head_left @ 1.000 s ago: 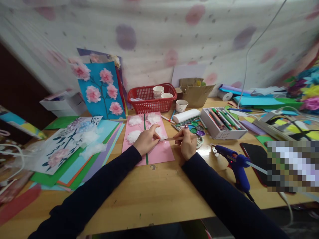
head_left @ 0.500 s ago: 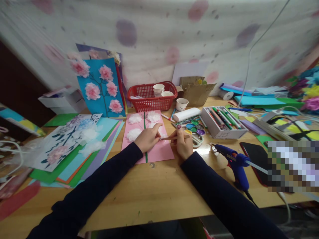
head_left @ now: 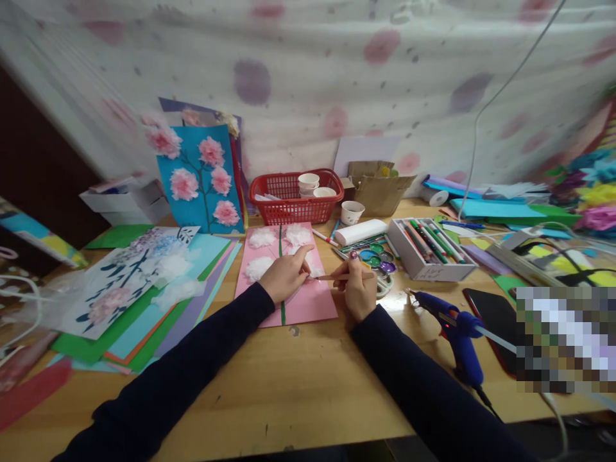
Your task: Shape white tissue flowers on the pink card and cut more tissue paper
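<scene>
A pink card (head_left: 312,311) lies on the table with a green painted stem (head_left: 282,316) down it and several white fluffy flowers (head_left: 261,267). My left hand (head_left: 285,277) rests on the card, index finger stretched out and thumb apart, beside a white flower at the right that it partly covers. In my right hand (head_left: 359,289) a thin paintbrush (head_left: 327,277) is pinched, lying nearly level. Its tip points left at that flower's lower edge; whether it touches is too small to tell. Just beyond my right hand sits a paint palette (head_left: 380,255) with round coloured wells.
Right of my hands are a box of markers (head_left: 437,271), a blue glue gun (head_left: 455,327) and a phone (head_left: 486,321). Behind stand a red basket (head_left: 296,210) and a paper cup (head_left: 352,213). Coloured paper sheets (head_left: 139,327) and a blue flower picture (head_left: 197,173) are at the left.
The whole view has shifted slightly, so things sit a little lower. Both hands keep their places at the card, the brush still in my right hand.
</scene>
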A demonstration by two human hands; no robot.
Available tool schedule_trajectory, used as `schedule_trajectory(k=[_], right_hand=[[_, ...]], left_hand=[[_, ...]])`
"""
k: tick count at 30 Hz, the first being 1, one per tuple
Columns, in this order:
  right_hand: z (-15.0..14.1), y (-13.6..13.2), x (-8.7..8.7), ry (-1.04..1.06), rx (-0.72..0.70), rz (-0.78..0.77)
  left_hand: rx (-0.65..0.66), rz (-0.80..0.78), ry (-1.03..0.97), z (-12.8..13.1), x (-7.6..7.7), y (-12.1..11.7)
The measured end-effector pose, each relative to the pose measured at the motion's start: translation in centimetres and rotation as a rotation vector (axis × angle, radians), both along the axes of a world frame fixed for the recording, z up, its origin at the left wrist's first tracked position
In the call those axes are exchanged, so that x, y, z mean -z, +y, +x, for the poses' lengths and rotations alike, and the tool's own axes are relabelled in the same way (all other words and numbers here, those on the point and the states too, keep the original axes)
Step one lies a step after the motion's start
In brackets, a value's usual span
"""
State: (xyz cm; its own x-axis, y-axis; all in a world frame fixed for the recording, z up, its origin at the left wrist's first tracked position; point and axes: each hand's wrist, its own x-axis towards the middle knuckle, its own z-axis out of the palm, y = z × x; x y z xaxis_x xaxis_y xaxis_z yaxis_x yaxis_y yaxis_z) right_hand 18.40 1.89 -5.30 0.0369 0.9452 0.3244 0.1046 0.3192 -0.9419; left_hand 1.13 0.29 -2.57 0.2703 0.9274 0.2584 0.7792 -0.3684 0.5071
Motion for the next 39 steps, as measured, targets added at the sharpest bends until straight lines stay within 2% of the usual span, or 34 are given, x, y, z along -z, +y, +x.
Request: schedule_trajectory(k=[5, 9, 15, 20, 25, 28, 31, 35, 39], right_hand=[[-0.1, 0.0, -0.8, 0.145, 0.038, -0.096], [-0.1, 0.1, -1.7, 0.173, 0.048, -0.147], [0.1, 0.4, -1.7, 0.262, 0.055, -0.214], [0.1, 0.4, -1.9, 0.298, 0.058, -0.253], [0.1, 0.2, -1.9, 0.287, 0.062, -0.164], [0.1, 0.2, -1.8, 0.285, 0.099, -0.114], [0.1, 0.2, -1.7, 0.293, 0.103, -0.129], [-0.3, -0.1, -1.6, 0.325, 0.059, -0.191], [-1.1, -0.9, -1.5, 0.336, -0.004, -0.203]], left_hand=[[0.004, -0.01, 0.006, 0.0, 0.0, 0.0], [0.001, 0.015, 0.0, -0.1, -0.7, -0.2], [0.199, 0.072, -0.023, 0.1, -1.9, -0.9], [0.164, 0.048, 0.064, 0.7, -1.2, -0.9], [0.111, 0.035, 0.002, 1.3, -0.1, -1.8], [0.057, -0.038, -0.113, 1.7, -0.2, -3.2], [-0.001, -0.136, -0.216, 2.1, -0.5, -4.8], [-0.084, -0.344, -0.379, 2.3, -0.6, -6.3], [-0.085, -0.486, -0.574, 2.2, -0.2, -7.3]])
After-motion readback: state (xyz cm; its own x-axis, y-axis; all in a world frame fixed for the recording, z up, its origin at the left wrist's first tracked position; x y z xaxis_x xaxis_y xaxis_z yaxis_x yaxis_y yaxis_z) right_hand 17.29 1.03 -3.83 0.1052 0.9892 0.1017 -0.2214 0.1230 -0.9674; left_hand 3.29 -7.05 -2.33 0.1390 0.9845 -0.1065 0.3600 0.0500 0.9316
